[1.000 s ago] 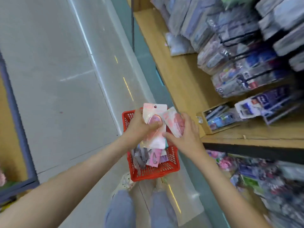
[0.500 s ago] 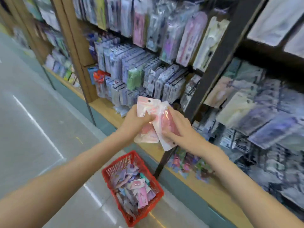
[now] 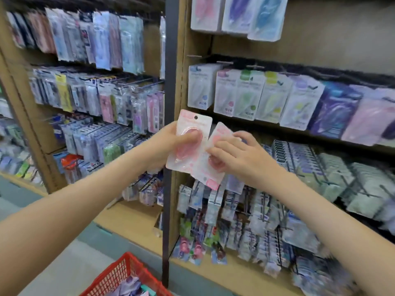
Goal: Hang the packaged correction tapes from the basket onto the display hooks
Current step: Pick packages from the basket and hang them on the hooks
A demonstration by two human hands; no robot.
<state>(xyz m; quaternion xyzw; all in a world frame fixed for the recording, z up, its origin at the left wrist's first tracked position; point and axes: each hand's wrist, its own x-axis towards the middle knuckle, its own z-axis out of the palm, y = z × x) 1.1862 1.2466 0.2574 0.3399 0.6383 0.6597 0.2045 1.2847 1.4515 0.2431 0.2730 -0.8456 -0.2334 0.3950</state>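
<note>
**Two pink packs held up before the display**

Two packaged correction tapes are in the person's hands, raised in front of the shelving. Nearest the camera, at the bottom edge, stands the red basket [image 3: 123, 269], with a few more packs [image 3: 130, 285] showing inside it, well below both hands.

Above it, both bare forearms reach forward. The left hand [image 3: 168, 144] grips the upright pack [image 3: 193, 124]: the thumb lies across the pink dispenser on its front and the fingers are behind the card. The hang hole at the top of the card is clear of the hand. Just beside it, the right hand [image 3: 237, 159] pinches the second pack [image 3: 210, 175], which tilts to the right and overlaps the lower right edge of the first. Its fingertips press on the front and its lower end sticks out below the hand.

Behind the packs rises a dark upright post [image 3: 170, 82]. Farther back, display hooks [image 3: 223, 62] carry a row of pastel packs [image 3: 245, 95], apart from the hands.
</note>
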